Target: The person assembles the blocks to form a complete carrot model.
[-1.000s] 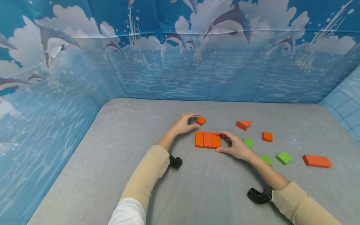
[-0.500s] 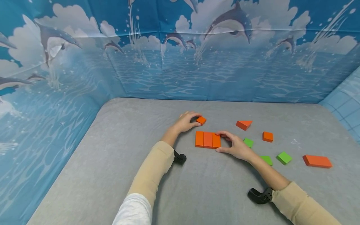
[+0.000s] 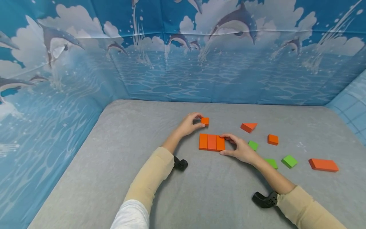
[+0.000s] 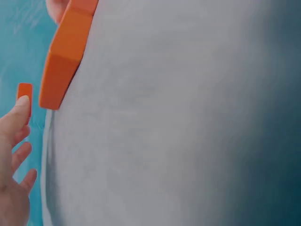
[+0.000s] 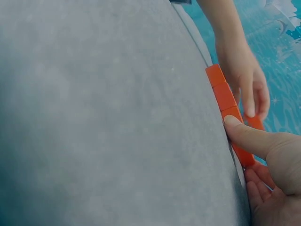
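Between the thumb and fingers of my left hand is a small orange block, just behind the row. The left wrist view also has this block at the left hand's thumb. Three orange blocks lie side by side, touching, as one row. My right hand grips the row's right-hand block, thumb on the near end and fingers at the far end. In the right wrist view the right thumb and fingers hold the end of the row, with the left hand beyond.
Right of the row lie an orange triangular block, an orange block, several green blocks and a long orange block. A blue dolphin-print cloth stands behind the grey surface.
My left hand has closed in on the small orange block, which has turned from a slanted to a squarer position. The right hand and the row have stayed in place.
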`<state>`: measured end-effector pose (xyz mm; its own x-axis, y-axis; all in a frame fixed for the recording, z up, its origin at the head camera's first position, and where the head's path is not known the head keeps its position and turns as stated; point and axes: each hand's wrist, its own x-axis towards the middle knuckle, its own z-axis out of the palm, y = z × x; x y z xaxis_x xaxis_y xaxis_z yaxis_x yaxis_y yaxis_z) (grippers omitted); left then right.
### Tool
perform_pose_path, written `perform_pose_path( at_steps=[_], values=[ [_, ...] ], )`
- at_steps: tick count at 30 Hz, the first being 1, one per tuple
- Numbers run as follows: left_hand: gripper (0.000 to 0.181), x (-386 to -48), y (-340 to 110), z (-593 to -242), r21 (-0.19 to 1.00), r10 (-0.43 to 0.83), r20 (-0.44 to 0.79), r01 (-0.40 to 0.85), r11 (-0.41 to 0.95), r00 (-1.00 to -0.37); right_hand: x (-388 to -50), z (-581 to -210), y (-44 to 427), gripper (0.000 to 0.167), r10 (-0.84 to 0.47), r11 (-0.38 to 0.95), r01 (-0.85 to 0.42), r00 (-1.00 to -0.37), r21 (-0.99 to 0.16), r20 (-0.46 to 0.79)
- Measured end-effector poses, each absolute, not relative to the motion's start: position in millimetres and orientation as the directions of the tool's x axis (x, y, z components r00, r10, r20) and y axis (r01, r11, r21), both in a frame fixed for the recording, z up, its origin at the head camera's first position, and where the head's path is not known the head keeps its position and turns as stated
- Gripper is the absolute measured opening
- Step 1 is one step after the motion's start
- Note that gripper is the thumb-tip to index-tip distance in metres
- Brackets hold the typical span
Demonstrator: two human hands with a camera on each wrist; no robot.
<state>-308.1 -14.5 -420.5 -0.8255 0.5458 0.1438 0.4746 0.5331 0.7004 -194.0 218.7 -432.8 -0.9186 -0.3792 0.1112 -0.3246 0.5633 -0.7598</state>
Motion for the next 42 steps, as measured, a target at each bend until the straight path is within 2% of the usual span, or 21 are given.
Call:
perform_pose_path(
  at_steps=[11, 20, 28, 42],
  values=[
    [0.034, -254, -21, -413, 0.747, 0.571, 0.231, 0.520, 0.415, -0.788, -193, -434, 220, 0.060, -0.383, 0.554, -0.338, -0.915, -0.761, 0.128],
    [0.035, -212, -29, -421, 0.656, 0.608, 0.274, 0.607, 0.449, -0.745, -194, -435, 220, 0.060, -0.381, 0.549, -0.338, -0.915, -0.764, 0.131],
    [0.033, -200, -30, -431, 0.530, 0.639, 0.309, 0.686, 0.500, -0.704, -194, -436, 220, 0.062, -0.384, 0.553, -0.337, -0.915, -0.762, 0.126],
    [0.036, -195, -31, -439, 0.401, 0.661, 0.347, 0.743, 0.536, -0.665, -194, -435, 219, 0.059, -0.379, 0.554, -0.331, -0.917, -0.763, 0.123]
  ],
)
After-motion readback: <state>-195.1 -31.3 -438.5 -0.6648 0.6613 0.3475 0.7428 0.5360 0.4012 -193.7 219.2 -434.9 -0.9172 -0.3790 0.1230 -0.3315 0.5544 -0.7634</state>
